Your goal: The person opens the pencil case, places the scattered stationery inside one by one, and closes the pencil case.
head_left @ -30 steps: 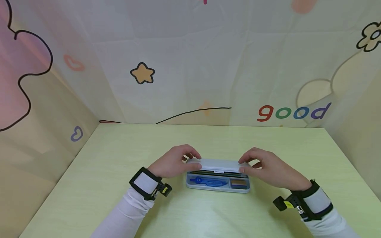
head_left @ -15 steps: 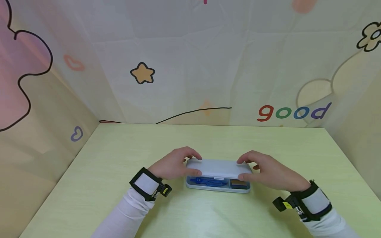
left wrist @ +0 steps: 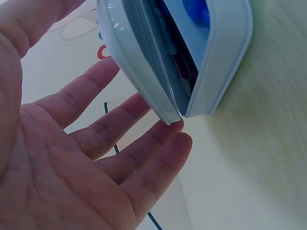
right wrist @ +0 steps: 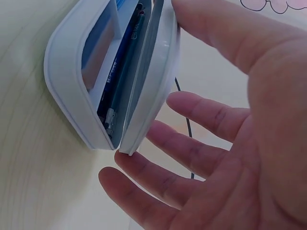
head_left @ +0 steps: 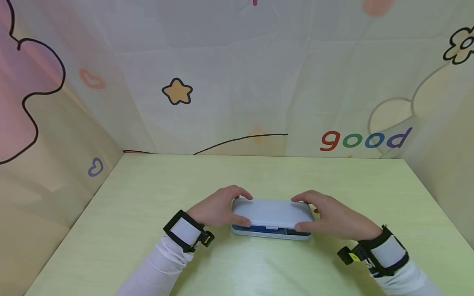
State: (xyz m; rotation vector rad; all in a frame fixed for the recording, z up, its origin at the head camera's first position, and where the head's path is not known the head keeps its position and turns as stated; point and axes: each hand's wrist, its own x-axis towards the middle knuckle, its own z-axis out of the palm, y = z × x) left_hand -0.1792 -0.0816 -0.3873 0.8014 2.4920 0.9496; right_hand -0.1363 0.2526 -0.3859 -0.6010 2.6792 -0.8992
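Note:
A white pencil case (head_left: 272, 235) lies on the table, its lid (head_left: 272, 211) tilted nearly down with a narrow gap along the front. Over the lid's left end spreads my left hand (head_left: 218, 207), thumb at the front edge and fingertips by the back. My right hand (head_left: 333, 214) mirrors it at the right end. In the left wrist view, extended fingers (left wrist: 93, 91) reach along the lid's outer side; part of a blue compass (left wrist: 196, 10) shows inside. The right wrist view shows pencils (right wrist: 123, 69) and a brown-and-blue eraser (right wrist: 98, 55) in the base.
The light wooden table (head_left: 166, 176) meets a printed cloth backdrop (head_left: 237, 82) at its back edge and on both sides. Each wrist wears a black strap with a small camera, the left camera (head_left: 206, 237) and the right camera (head_left: 348, 255).
The lid has swung down toward the front, covering the pencils, compass and eraser from the head view. Both thumbs have come forward and down with its front edge; the base has stayed put.

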